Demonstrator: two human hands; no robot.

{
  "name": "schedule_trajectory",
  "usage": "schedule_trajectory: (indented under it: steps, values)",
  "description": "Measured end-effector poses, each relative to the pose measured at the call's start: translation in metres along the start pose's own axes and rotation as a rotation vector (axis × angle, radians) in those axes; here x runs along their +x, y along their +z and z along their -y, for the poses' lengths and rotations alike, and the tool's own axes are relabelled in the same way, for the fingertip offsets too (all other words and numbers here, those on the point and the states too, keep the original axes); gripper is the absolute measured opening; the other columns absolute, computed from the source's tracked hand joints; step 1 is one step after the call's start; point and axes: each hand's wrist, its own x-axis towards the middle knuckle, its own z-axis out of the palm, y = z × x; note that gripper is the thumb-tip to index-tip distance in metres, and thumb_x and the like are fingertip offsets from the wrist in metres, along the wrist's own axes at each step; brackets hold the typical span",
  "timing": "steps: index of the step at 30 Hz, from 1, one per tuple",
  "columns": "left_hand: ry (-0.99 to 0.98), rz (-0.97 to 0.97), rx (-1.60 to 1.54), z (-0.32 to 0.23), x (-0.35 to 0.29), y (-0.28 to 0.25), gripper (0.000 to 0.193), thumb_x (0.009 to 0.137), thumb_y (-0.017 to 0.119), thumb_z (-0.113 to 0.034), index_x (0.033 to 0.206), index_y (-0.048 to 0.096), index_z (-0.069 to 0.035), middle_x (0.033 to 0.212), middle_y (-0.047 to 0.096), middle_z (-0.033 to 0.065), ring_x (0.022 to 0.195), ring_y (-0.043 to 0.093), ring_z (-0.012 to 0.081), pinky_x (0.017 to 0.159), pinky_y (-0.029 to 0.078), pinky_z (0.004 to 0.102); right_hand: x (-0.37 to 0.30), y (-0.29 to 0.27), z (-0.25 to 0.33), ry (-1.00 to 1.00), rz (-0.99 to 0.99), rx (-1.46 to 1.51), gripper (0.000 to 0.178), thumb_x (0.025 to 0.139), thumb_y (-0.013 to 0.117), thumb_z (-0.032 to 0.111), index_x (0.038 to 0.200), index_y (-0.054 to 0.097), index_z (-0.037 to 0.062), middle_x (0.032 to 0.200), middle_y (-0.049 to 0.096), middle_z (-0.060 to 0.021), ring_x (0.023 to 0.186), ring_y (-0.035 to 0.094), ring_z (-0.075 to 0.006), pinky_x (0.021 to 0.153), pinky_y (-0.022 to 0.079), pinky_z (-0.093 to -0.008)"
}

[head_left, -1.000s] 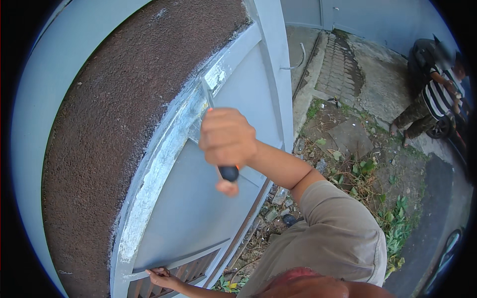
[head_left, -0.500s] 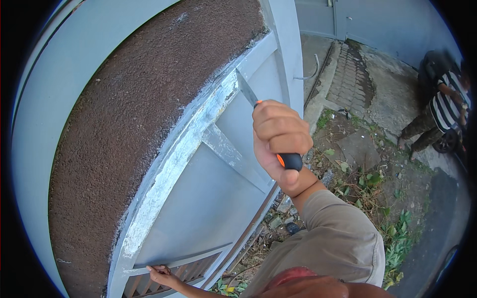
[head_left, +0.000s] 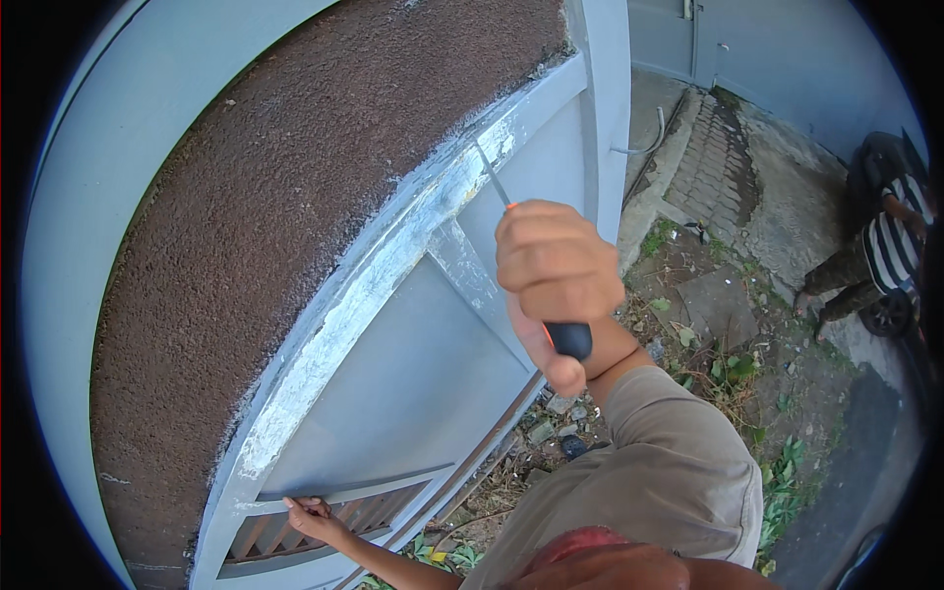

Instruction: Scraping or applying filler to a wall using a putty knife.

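My right hand is wrapped round the black and orange handle of a scraper. The scraper's thin metal blade points up and left, its tip at the frame's top edge. There the grey panelled frame is patchy, with chipped and whitish bare areas along its upper rail. Low on the left, my left hand has its fingers curled over a lower rail, above a slatted section.
Rough brown wall borders the frame on the left. To the right lie rubble, plants and a paved strip. A person in a striped shirt stands at the far right beside a dark wheeled vehicle.
The scraper blade has turned from showing its flat face to nearly edge-on. The right hand has tilted with the handle. The left hand stays on the rail; the view has shifted slightly.
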Motion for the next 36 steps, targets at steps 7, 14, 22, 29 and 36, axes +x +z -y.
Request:
schedule_trajectory:
  steps: [7,14,22,29,36]
  values:
    - [-0.004,-0.047,-0.004,0.003,-0.001,0.001,0.058,0.109,0.048,-0.040,0.061,0.046,-0.008,0.045,0.030,-0.0028,0.038,0.023,0.0060,0.039,0.016,0.0253,-0.003,-0.011,-0.032,0.032,0.011,-0.180,0.059,0.097,0.053,0.051,0.065,0.048,0.0025,0.054,0.048,-0.0062,0.044,0.048,-0.0217,0.044,0.038,-0.0332]
    - [0.013,-0.010,0.005,0.004,0.001,-0.007,0.059,0.109,0.045,-0.041,0.061,0.048,-0.007,0.045,0.032,-0.0021,0.038,0.023,0.0060,0.039,0.015,0.0255,-0.012,-0.004,-0.016,-0.008,-0.111,-0.126,0.053,0.091,0.057,0.049,0.063,0.047,0.0052,0.055,0.046,-0.0057,0.043,0.041,-0.0211,0.043,0.030,-0.0315]
    - [0.022,-0.003,0.029,0.003,0.008,-0.005,0.059,0.109,0.047,-0.042,0.062,0.051,-0.005,0.045,0.033,-0.0020,0.039,0.023,0.0064,0.040,0.016,0.0256,-0.027,-0.020,-0.018,-0.033,-0.201,-0.224,0.061,0.098,0.047,0.061,0.079,0.050,0.0037,0.063,0.045,-0.0063,0.050,0.042,-0.0187,0.050,0.039,-0.0342]
    - [-0.008,0.036,-0.030,0.008,-0.002,-0.011,0.054,0.109,0.045,-0.040,0.067,0.052,-0.007,0.046,0.033,-0.0024,0.040,0.024,0.0063,0.041,0.018,0.0256,-0.021,-0.048,0.012,0.598,-0.413,-0.192,0.042,0.102,0.056,0.046,0.099,0.044,0.0062,0.084,0.051,-0.0086,0.055,0.050,-0.0227,0.053,0.048,-0.0405]
    - [-0.030,-0.031,-0.025,0.003,-0.005,-0.006,0.056,0.108,0.049,-0.042,0.065,0.053,-0.006,0.045,0.033,-0.0022,0.039,0.022,0.0055,0.041,0.017,0.0254,0.013,-0.079,-0.026,0.752,-0.522,-0.168,0.027,0.102,0.057,0.028,0.088,0.045,0.0084,0.062,0.047,-0.0051,0.039,0.044,-0.0162,0.037,0.041,-0.0337]
